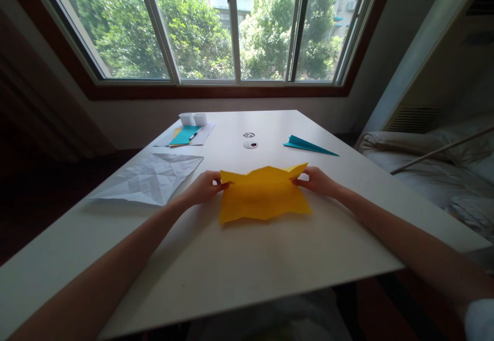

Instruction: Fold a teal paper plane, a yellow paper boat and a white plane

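Note:
A creased sheet of yellow paper point(265, 194) is stretched between my two hands over the white table. My left hand point(206, 185) pinches its left edge near the upper corner, thumb and fingers closed on the paper. On the opposite side my right hand point(315, 180) grips the right edge the same way, close to the upper right corner. Fold lines show across the sheet, and its top and bottom edges are uneven. Part of the fingertips is hidden behind the paper.
A crumpled white sheet point(150, 179) lies left of my left hand. Farther back are blue paper point(186, 135) with a pen point(195, 133), small white containers point(199, 120), round stickers point(250, 145) and a blue paper plane point(309, 145). The table point(239, 274) ends near me.

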Demonstrator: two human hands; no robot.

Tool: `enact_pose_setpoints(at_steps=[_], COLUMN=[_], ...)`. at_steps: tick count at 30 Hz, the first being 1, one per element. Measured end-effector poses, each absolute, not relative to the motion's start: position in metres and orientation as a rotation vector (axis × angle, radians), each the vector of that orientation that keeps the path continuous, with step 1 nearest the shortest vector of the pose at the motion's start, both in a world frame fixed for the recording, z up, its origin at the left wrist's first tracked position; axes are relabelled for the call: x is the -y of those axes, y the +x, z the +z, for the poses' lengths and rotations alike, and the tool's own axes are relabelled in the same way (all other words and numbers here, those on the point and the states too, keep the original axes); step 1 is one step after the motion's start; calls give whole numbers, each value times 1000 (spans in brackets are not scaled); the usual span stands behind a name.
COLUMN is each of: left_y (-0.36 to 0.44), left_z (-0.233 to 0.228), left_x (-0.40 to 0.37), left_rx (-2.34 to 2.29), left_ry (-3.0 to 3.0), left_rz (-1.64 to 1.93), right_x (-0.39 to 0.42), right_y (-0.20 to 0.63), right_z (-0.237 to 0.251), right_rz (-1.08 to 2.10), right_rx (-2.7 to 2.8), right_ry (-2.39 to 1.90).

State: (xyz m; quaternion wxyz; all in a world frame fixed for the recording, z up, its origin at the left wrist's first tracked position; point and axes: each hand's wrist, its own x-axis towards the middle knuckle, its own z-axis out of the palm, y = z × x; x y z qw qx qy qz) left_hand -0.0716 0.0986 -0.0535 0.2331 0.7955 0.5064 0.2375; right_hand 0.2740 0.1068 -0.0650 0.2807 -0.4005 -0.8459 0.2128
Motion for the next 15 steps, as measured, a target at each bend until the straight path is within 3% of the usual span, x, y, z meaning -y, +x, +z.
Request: enact_pose_setpoints(at_steps=[7, 15], left_y=[-74, -76], left_z=[-56, -50], left_x=[-98, -94], left_rx=[-1182, -1242], left_ry=[2482, 2694], left_rz=[544, 331], right_x=[-107, -104], right_y=[278, 280], right_z=[-63, -63], right_rz=[432, 373], right_rx=[2519, 2641], right_ry=[-997, -937])
